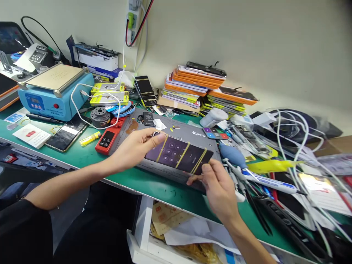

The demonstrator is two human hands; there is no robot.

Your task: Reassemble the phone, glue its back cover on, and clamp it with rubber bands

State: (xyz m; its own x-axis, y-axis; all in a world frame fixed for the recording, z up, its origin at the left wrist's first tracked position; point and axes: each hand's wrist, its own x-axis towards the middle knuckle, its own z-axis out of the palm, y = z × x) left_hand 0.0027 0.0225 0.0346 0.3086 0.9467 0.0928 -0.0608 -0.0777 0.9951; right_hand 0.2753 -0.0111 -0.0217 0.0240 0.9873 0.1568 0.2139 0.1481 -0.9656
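A smartphone (180, 152) with a lit keypad screen is held sideways above a grey work mat box (176, 126). Several yellow rubber bands (182, 155) run across its screen. My left hand (141, 146) grips its left end, thumb over the top edge. At the other end, my right hand (217, 181) pinches the lower right corner between thumb and fingers. Behind the phone, a small black battery (148, 118), a white scrap of tissue (159, 124) and tiny loose parts lie on the grey surface.
At left stand a blue heating plate machine (56, 95), a red device (106, 141) and another phone (67, 134). Stacked boxes (189, 86) are at the back. Cables, a blue air blower (232, 154) and tools crowd the right. Below, a drawer (141, 223) is open.
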